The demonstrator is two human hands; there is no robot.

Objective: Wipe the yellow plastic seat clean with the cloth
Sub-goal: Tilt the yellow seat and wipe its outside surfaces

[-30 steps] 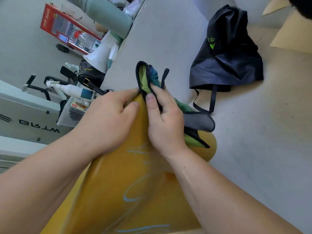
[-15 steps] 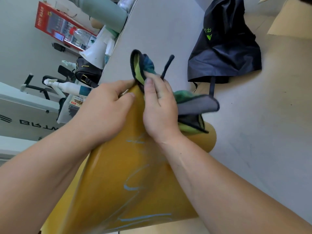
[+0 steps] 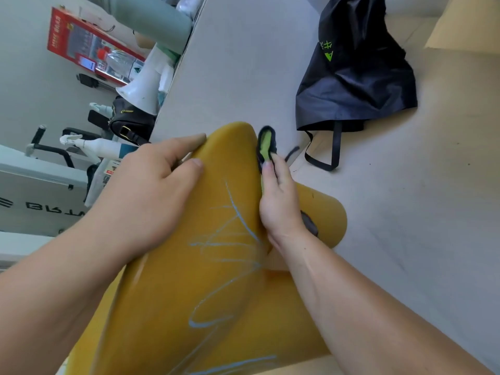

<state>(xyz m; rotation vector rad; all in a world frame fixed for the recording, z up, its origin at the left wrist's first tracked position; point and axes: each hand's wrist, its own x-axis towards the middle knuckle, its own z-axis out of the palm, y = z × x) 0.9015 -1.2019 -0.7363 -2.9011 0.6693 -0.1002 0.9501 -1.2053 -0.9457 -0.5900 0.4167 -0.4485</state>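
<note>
Pale grey desk [image 3: 405, 212] carries the yellow plastic seat [image 3: 216, 293], its surface scrawled with light blue marks. Nearest, the left hand [image 3: 146, 198] lies flat on the seat's left flank, fingers curled over the edge. The right hand [image 3: 280, 201] pinches the green, dark-edged cloth [image 3: 265, 144] against the right rim (fingers closed on it). Beyond, a black bag [image 3: 357, 77] slumps.

**Legible markings, head view**

White panel [image 3: 32, 201]: dark letters, mirrored or upside down, roughly "BRTM", uncertain. Black bag [image 3: 357, 69]: green logo, characters unreadable. Red box [image 3: 81, 47]: yellow characters, too small. Yellow seat [image 3: 216, 266]: blue scribbles, no words
</note>
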